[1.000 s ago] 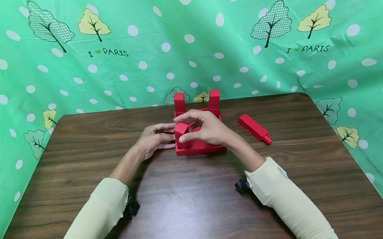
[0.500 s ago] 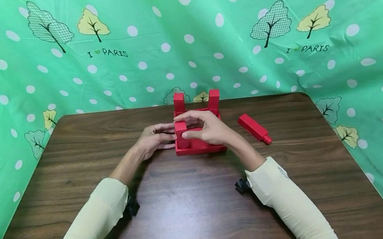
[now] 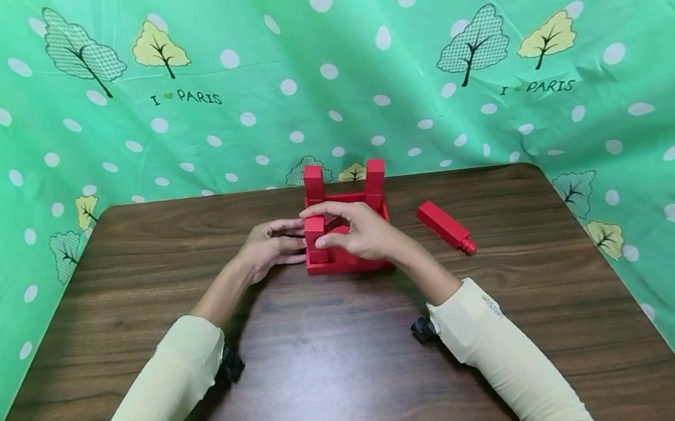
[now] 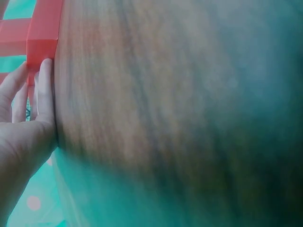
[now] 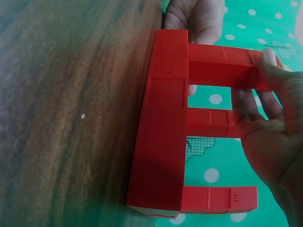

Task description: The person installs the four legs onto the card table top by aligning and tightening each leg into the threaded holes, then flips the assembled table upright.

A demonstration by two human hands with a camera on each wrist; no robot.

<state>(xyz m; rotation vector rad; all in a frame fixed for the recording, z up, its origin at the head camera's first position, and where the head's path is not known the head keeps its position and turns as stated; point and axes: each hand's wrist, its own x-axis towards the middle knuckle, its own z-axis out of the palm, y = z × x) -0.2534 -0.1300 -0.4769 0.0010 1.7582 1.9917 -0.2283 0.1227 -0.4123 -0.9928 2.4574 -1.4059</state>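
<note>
A red table-like piece (image 3: 349,265) lies upside down on the table, its legs pointing up. My right hand (image 3: 361,230) grips the upper part of the front-left leg (image 3: 314,232), thumb on the near side and fingers behind. In the right wrist view, that leg (image 5: 213,59) stands straight out from the red top (image 5: 161,142), its foot end between thumb and fingers. My left hand (image 3: 266,251) touches the left side of the red piece with fingers mostly straight. Two more legs, back-left (image 3: 314,188) and back-right (image 3: 375,183), stand at the rear corners.
A loose red leg (image 3: 444,226) with a threaded peg lies to the right of the red piece, peg end towards me. The brown wooden table (image 3: 337,385) reaches back to a green patterned cloth (image 3: 333,95) hanging behind it.
The front-left leg has turned in my right hand: its top was angled with a corner forward and now shows a flat face. My left hand stays at the side of the red piece.
</note>
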